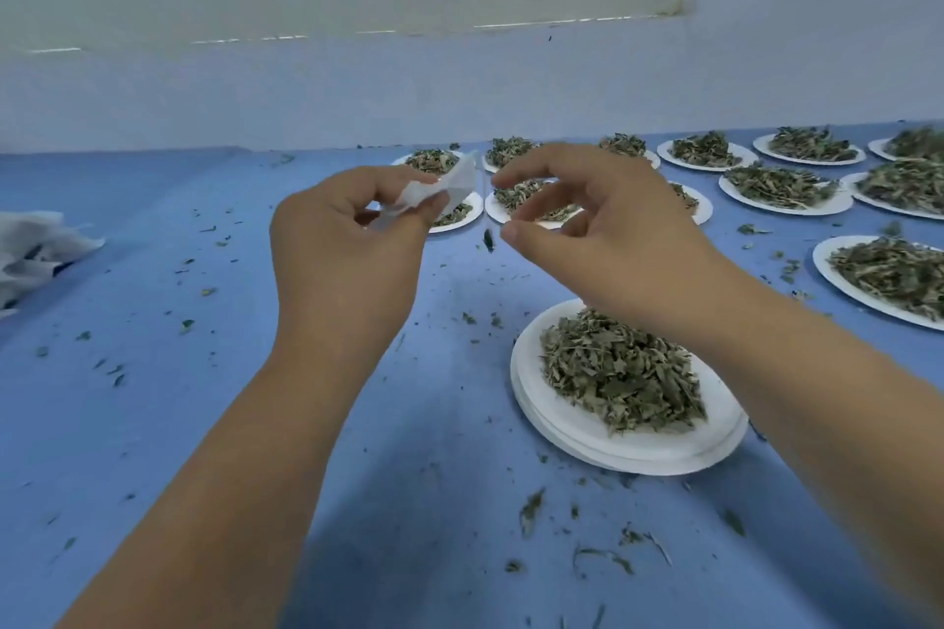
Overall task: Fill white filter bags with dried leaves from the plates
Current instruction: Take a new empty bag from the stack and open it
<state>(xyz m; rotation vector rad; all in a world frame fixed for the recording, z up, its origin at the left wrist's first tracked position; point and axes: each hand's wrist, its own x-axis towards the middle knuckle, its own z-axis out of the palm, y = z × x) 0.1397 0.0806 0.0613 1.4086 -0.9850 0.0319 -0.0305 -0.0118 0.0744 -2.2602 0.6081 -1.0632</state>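
Left hand [347, 245] pinches filter bag [456, 183] (crumpled), just beside right hand [613, 230].

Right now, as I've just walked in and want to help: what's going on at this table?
A person is filling filter bags. Their left hand pinches a white bag above the blue table; the right hand hovers beside it, loosely open and apparently empty. A plate heaped with dried leaves sits below, more plates lie beyond, and spare bags wait at the left.
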